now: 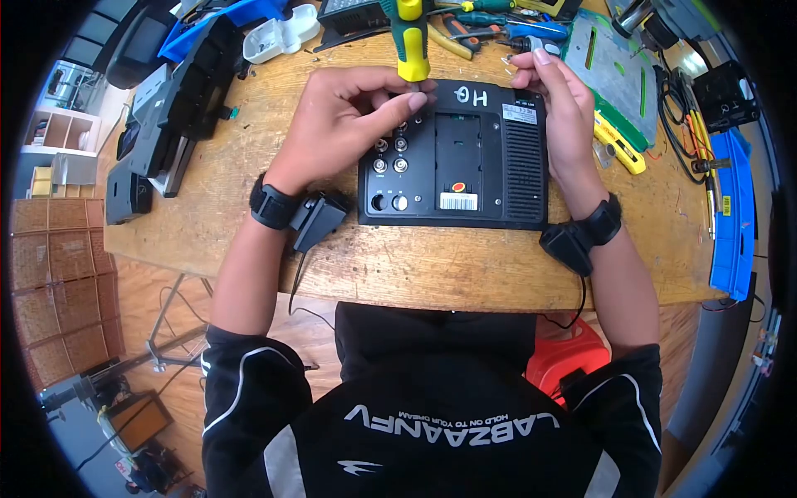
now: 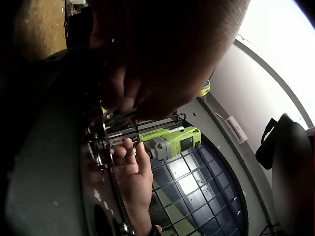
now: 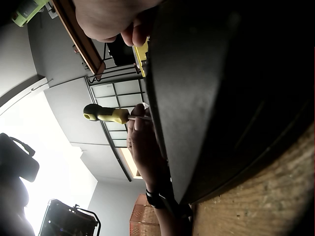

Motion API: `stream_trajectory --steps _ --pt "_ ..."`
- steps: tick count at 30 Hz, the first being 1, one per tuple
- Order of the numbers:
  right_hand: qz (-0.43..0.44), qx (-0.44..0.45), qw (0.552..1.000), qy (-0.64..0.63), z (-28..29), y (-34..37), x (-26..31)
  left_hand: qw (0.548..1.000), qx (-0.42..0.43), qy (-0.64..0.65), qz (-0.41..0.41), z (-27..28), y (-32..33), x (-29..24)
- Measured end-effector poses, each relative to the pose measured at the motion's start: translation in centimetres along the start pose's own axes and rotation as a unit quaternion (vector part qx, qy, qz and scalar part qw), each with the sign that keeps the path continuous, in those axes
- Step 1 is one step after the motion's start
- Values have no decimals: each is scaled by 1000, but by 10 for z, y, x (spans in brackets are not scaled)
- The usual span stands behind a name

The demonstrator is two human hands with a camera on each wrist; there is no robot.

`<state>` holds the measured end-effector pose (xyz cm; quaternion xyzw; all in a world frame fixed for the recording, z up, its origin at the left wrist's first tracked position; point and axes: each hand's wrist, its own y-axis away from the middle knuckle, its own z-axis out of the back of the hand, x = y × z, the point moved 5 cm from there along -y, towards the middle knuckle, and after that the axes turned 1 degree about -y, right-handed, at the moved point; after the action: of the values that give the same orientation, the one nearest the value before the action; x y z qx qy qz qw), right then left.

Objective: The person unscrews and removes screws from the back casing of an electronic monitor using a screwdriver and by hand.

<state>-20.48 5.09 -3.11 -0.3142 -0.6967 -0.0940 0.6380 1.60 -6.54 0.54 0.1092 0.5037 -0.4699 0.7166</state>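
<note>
A black electronic device (image 1: pixel 423 178) with round metal connectors, a recessed bay and "HQ" written on it lies flat on the workbench. My left hand (image 1: pixel 340 124) is at its far left corner, thumb and fingers pinching the shaft of a yellow-and-green screwdriver (image 1: pixel 413 54). The screwdriver stands upright, handle above the fingers; its tip is hidden behind them. In the right wrist view the screwdriver (image 3: pixel 106 114) also shows between the left fingertips. My right hand (image 1: pixel 564 108) is beside the device's far right corner, fingers loosely bent, with no held object showing.
Pliers and other tools (image 1: pixel 473 29) lie at the back. A yellow cutter knife (image 1: pixel 618 145) and a green-edged metal plate (image 1: pixel 618 66) are on the right, near a blue tray (image 1: pixel 732 216). Black equipment parts (image 1: pixel 178 108) and a white container (image 1: pixel 281 35) stand left.
</note>
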Motion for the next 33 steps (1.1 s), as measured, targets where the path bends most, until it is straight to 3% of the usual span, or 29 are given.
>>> stream_trajectory --steps 5,8,11,12,14,17,20,27,33 --pt "-4 11 1000 15 -2 -1 4 1000 -11 -7 -21 2 0 3" --pt "52 -9 996 78 -9 6 22 1000 -4 -7 8 1 0 -2" --pt "103 126 987 -10 -33 18 48 1000 -9 -4 0 0 1 -4" --pt "103 130 986 -9 -40 24 49 1000 -10 -6 -12 -1 1 -5" --pt "140 229 963 7 -61 41 50 1000 -9 -8 -21 -1 1 -5" --pt "119 293 949 -16 -70 46 46 999 19 -24 -42 0 2 -4" --pt "88 301 949 -18 -67 46 46 999 34 10 -38 3 3 0" --pt "123 311 938 91 -65 46 48 999 26 -11 -46 2 1 -3" --pt "130 319 933 100 -65 45 48 998 23 -20 -61 3 2 0"
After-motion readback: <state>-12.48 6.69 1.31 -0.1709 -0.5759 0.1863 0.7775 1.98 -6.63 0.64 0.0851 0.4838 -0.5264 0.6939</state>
